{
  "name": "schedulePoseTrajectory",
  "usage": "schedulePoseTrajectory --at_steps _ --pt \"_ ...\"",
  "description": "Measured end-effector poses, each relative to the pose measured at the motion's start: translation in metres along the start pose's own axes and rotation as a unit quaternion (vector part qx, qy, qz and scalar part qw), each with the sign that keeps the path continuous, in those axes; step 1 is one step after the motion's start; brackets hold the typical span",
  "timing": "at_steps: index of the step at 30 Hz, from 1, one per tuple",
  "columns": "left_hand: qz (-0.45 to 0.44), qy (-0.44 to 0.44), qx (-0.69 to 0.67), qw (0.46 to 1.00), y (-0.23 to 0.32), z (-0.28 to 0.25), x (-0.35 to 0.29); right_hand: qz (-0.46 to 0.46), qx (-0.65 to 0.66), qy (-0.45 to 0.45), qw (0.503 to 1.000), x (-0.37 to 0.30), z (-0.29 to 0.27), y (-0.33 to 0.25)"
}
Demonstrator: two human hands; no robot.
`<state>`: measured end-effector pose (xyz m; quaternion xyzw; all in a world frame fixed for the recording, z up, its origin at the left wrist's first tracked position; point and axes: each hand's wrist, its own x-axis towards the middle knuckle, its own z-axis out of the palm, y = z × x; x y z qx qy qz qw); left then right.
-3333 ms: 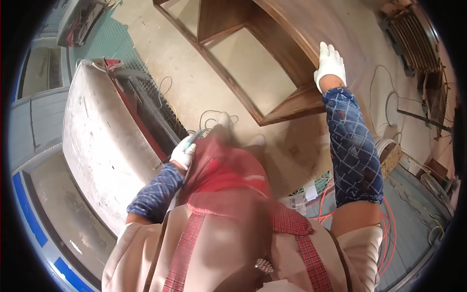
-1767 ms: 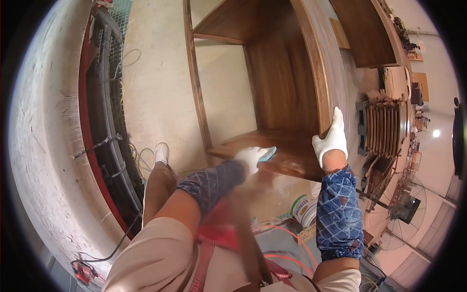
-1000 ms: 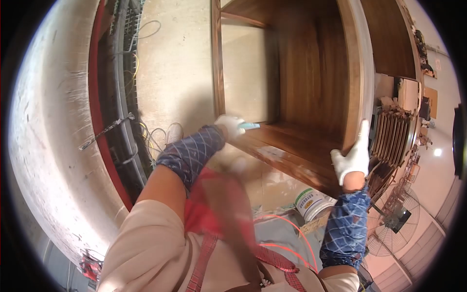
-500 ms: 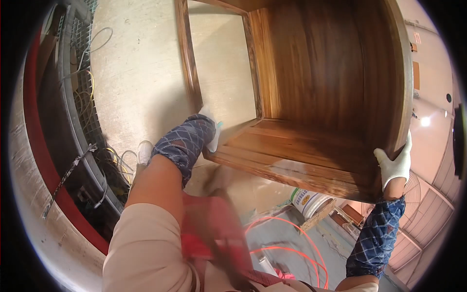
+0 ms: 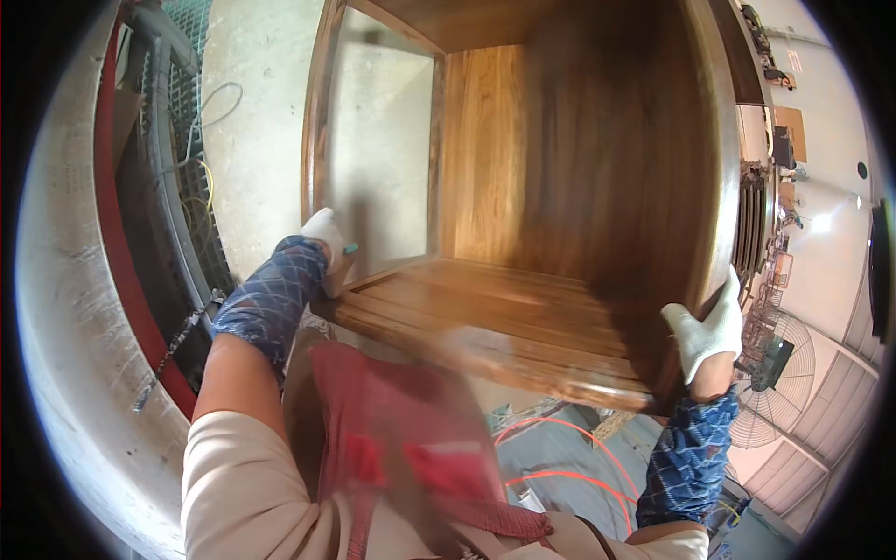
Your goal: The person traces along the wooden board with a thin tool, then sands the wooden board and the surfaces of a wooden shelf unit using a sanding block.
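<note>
A large brown wooden cabinet [image 5: 579,168] with an open front fills the upper middle of the head view. My left hand [image 5: 327,235], in a white glove with a blue patterned sleeve, grips its lower left corner by the frame post. A small teal object shows at that hand's fingers. My right hand [image 5: 709,327], also in a white glove, grips the cabinet's lower right edge. The bottom panel [image 5: 495,322] lies between both hands, just above my red apron [image 5: 401,448].
A concrete floor [image 5: 252,140] shows left of the cabinet, with cables and a metal grate. A curved red-and-grey machine [image 5: 84,308] runs down the left edge. Orange hoses [image 5: 560,457] lie on the floor below, and a fan [image 5: 775,411] stands at the right.
Both hands have stayed on the cabinet while it has come closer and larger in view. My left hand has shifted to the lower left corner, my right hand stays at the right edge.
</note>
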<state>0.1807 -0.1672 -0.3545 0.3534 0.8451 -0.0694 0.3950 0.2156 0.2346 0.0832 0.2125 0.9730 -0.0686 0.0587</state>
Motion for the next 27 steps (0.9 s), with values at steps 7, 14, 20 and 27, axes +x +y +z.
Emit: schedulePoseTrajectory --at_steps 7,14,20,27 --pt "0.047 0.027 -0.002 0.999 -0.034 -0.119 -0.064 0.102 0.106 0.001 0.989 -0.02 0.003 0.021" --pt "0.085 0.055 0.022 0.995 -0.06 -0.087 -0.078 0.15 0.084 -0.006 0.985 -0.041 0.029 0.008" --pt "-0.142 0.411 -0.154 0.887 -0.028 -0.077 -0.085 0.18 0.04 -0.01 0.983 -0.015 0.04 0.056" --pt "-0.198 0.252 -0.501 0.804 -0.003 -0.106 -0.08 0.244 0.137 0.006 0.96 -0.005 0.069 0.138"
